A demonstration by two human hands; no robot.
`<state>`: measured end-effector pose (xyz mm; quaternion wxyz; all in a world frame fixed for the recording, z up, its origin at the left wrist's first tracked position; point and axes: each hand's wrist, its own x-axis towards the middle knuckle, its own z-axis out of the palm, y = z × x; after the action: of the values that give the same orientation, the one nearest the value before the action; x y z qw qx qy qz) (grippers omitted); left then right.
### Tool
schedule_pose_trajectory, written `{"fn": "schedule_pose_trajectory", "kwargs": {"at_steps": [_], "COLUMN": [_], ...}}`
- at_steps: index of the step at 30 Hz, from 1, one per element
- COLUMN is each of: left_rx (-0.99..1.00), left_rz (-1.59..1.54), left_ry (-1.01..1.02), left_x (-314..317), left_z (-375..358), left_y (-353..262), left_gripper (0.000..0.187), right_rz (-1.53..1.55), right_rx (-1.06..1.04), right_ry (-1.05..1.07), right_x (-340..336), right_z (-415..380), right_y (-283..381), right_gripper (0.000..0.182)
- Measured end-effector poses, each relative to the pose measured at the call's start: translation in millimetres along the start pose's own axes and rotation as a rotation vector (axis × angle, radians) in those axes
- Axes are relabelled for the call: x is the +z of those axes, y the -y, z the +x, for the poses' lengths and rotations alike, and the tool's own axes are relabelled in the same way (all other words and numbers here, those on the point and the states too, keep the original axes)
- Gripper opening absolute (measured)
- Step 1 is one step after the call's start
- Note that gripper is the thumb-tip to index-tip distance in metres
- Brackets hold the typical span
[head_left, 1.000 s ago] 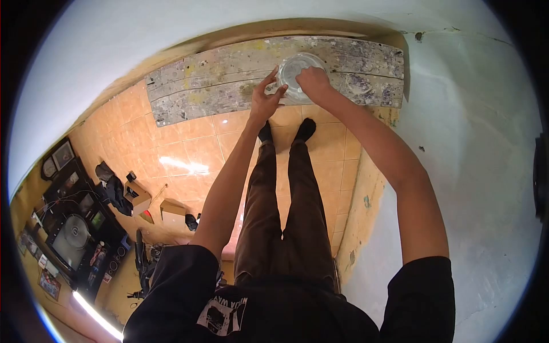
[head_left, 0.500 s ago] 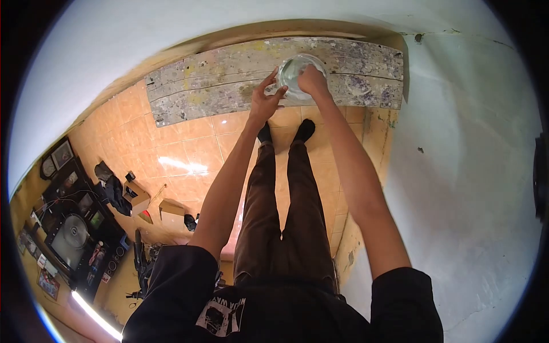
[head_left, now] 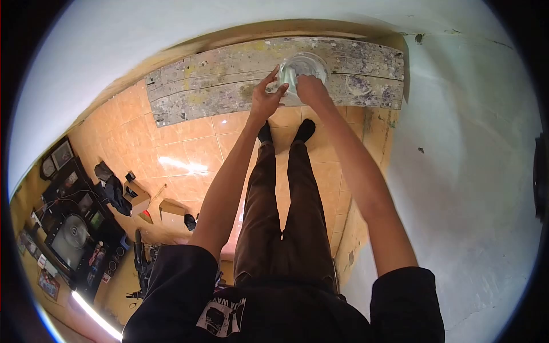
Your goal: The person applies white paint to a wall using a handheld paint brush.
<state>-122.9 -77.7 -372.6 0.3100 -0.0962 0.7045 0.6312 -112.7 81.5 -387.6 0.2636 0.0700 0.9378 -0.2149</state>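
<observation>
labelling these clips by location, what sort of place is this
Probably a room in a home: framed pictures by a dark cabinet, a standing fan and open cardboard boxes on the tiled floor.

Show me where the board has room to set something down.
Left of the left hand, the stained board is bare to its end; so is the stretch between bowl and right-hand wall. It's crowded at the bowl, where the right hand works.

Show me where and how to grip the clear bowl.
I'd take the bowl by its round rim, from left and right: it sits open and upright on the plank. The left hand is at its left side; the right hand obstructs the near side.
</observation>
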Motion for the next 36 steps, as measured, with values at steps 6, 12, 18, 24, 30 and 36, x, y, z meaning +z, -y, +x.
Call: {"fn": "schedule_pose_trajectory", "kwargs": {"at_steps": [6, 12, 18, 24, 30, 36], "left_rx": [0.040, 0.031, 0.069, 0.035, 0.014, 0.014], "left_rz": [0.031, 0.035, -0.005, -0.048, -0.091, -0.061], "left_ry": [-0.007, -0.023, -0.029, -0.020, -0.015, 0.009], "left_x": [-1, -1, -1, 0, 0, 0], "left_z": [-5, -10, -2, 3, 2, -5], "left_y": [3, -5, 12, 10, 8, 12], "left_gripper": [0.059, 0.059, 0.058, 0.057, 0.057, 0.057], "right_rz": [-0.442, -0.601, -0.640, -0.705, -0.590, -0.500], "right_rx": [-0.169, -0.258, -0.284, -0.391, -0.153, -0.063], "right_ry": [-0.020, -0.045, -0.072, -0.012, 0.119, 0.330], "right_x": [-30, -20, -4, 14, -3, -26], "right_z": [9, 25, 34, 49, 47, 38], "right_y": [-3, -7, -3, -18, 1, 22], "right_gripper": [0.010, 0.009, 0.009, 0.011, 0.016, 0.023]}}
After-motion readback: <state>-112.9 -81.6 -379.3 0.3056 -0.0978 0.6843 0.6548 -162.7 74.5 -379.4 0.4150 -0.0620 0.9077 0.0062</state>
